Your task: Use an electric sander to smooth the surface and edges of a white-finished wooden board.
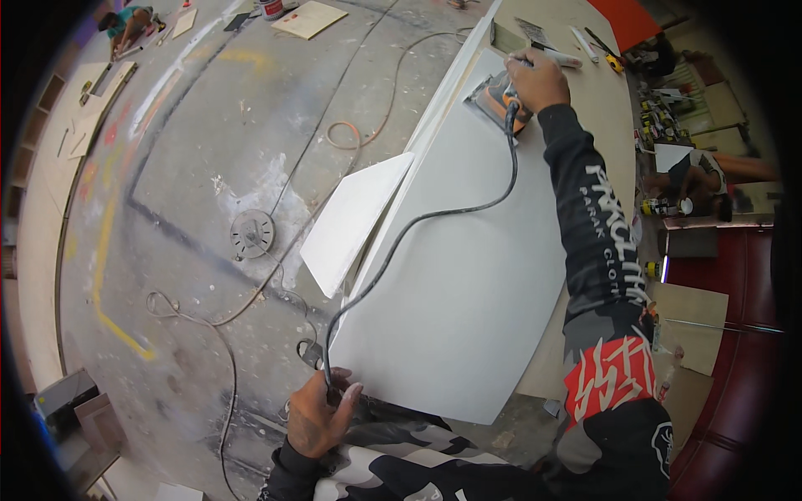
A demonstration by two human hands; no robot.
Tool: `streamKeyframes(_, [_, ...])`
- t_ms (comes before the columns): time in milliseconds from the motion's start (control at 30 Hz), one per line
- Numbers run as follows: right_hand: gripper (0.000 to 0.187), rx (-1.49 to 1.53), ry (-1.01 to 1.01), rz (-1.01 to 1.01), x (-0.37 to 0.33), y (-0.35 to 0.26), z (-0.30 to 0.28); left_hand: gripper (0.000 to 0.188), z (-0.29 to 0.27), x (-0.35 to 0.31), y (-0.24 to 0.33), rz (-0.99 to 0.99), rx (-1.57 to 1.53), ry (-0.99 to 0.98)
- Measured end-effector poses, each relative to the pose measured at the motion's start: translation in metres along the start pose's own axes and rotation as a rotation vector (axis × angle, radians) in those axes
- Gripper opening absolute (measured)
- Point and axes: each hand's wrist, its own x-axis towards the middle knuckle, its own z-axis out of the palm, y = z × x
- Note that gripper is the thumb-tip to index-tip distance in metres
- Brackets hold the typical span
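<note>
Head view: on the far end of a white panel (451, 309), an orange sander (494, 98) is gripped by the right hand (539, 79) — its black cord (418, 219) held in the left hand (317, 415).

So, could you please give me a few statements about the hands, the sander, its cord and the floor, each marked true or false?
1. The right hand is on the orange and dark sander. True.
2. Both hands are on the sander. False: the left hand holds the dark cord.
3. The dark cord runs across the white panel. True.
4. The round slotted disc lies on the white panel. False: the disc is on the concrete floor.
5. A yellow line marks the floor to the left of the disc. True.
</note>
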Motion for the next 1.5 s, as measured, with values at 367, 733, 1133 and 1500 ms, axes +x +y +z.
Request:
streamKeyframes(367, [0.043,-0.03,0.075,-0.103,0.091,0.059,-0.01,0.029,0.042,-0.055,-0.021,0.069,0.104,-0.014])
streamKeyframes(733, [0.041,-0.096,0.086,-0.11,0.116,0.059,0.004,0.028,0.043,-0.062,-0.015,0.044,0.026,0.002])
streamKeyframes(1133, [0.041,-0.022,-0.106,-0.087,0.022,-0.058,0.028,0.018,-0.018,-0.044,-0.005,-0.023,-0.021,0.114])
streamKeyframes(1500, [0.027,-0.009,-0.213,-0.092,-0.035,-0.142,0.018,0.018,-0.081,-0.036,0.0,-0.007,0.019,0.205])
